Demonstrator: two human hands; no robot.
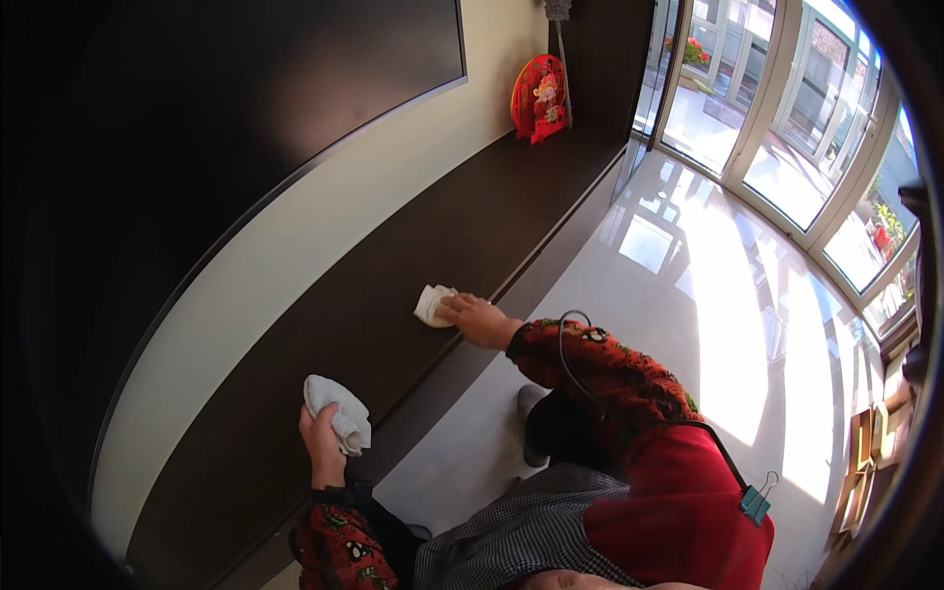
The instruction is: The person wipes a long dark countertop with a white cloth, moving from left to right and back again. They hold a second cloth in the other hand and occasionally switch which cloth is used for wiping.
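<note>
My right hand (pixel 478 318) presses a folded cream cloth (pixel 435 305) against the top of a long dark brown TV cabinet (pixel 509 214), near its front edge. Its fingers lie over the right part of the cloth. Lower in the view, my left hand (pixel 322 435) grips a bunched white cloth (pixel 338 409), thumb on top and the other fingers behind it. That cloth appears to be held above the cabinet top; whether it touches the surface I cannot tell.
A large dark television screen (pixel 295 88) hangs on the pale wall (pixel 243 251) above the cabinet. At the far end stand a red round paper ornament (pixel 542 99) and a duster (pixel 563 59). Glossy tiles (pixel 582 295) run toward glass doors (pixel 767 147). Wooden furniture (pixel 859 464) edges the right side.
</note>
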